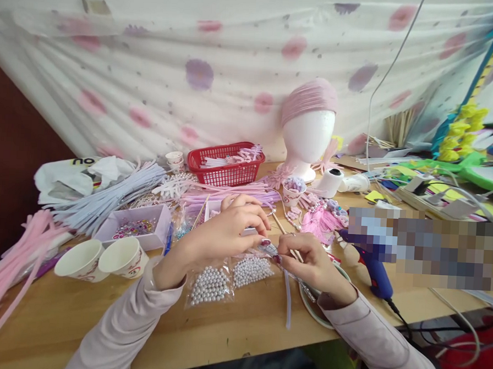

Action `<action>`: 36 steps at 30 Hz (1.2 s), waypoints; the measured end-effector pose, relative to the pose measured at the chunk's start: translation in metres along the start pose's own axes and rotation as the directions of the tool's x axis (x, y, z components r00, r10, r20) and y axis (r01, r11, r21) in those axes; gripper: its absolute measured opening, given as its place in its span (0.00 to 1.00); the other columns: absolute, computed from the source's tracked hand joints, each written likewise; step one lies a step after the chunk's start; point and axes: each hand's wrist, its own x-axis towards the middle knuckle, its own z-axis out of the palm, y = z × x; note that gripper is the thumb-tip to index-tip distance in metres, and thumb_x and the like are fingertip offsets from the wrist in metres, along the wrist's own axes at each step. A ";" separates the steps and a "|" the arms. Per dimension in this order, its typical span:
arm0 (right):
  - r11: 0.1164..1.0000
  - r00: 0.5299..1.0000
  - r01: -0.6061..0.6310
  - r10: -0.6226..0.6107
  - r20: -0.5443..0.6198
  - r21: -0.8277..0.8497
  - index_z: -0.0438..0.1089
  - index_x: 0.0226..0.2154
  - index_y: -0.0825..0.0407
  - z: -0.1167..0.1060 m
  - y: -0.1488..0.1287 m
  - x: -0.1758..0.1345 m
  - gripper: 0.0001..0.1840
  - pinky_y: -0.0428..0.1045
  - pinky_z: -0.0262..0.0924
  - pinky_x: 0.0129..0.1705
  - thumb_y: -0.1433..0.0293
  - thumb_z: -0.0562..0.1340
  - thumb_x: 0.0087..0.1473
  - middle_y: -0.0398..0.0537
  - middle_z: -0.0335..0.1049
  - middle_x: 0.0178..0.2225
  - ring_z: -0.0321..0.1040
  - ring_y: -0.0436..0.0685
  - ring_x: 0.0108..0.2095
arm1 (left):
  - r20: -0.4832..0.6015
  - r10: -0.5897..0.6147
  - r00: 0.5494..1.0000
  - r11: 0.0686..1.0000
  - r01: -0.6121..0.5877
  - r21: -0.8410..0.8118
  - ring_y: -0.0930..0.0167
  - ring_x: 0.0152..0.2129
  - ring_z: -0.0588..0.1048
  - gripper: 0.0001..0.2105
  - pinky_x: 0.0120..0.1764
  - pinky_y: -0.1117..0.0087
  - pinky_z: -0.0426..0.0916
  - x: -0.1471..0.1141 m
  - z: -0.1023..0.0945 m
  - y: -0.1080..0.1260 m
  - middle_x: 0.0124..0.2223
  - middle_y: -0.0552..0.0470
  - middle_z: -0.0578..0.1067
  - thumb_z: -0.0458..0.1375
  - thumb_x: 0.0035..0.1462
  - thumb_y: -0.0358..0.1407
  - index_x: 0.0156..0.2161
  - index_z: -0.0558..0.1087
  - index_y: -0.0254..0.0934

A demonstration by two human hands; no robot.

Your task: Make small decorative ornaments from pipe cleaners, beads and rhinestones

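Above the front middle of the table, my left hand point(238, 225) and my right hand point(306, 259) meet at their fingertips. Both pinch a small pale grey-blue piece point(271, 248), whose exact kind is partly covered by the fingers. Below the right fingers hangs a pale lilac pipe cleaner point(287, 302); whether it joins the pinched piece is hidden. A thin silvery tool or strip point(307, 292) shows under my right hand, over a round dish point(326, 320). Clear bags of pearl beads point(210, 284) lie below my left hand.
Paper cups point(79, 259) and a lilac box of gems point(134, 225) stand left, near bundled pipe cleaners point(105, 196). Behind are a red basket point(226, 169) and a white foam head point(309, 135). A blue glue gun point(374, 268) with its cord lies right.
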 end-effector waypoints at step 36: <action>0.923 0.972 -0.202 0.231 -0.053 0.326 0.64 0.18 0.52 0.002 0.007 -0.002 0.16 0.46 0.48 0.24 0.64 0.65 0.51 0.40 0.59 0.18 0.54 0.49 0.21 | -0.296 -0.051 0.954 0.833 -0.123 -0.539 0.70 0.37 0.77 0.04 0.44 0.65 0.71 0.010 0.026 -0.009 0.38 0.51 0.80 0.67 0.53 0.29 0.28 0.80 0.40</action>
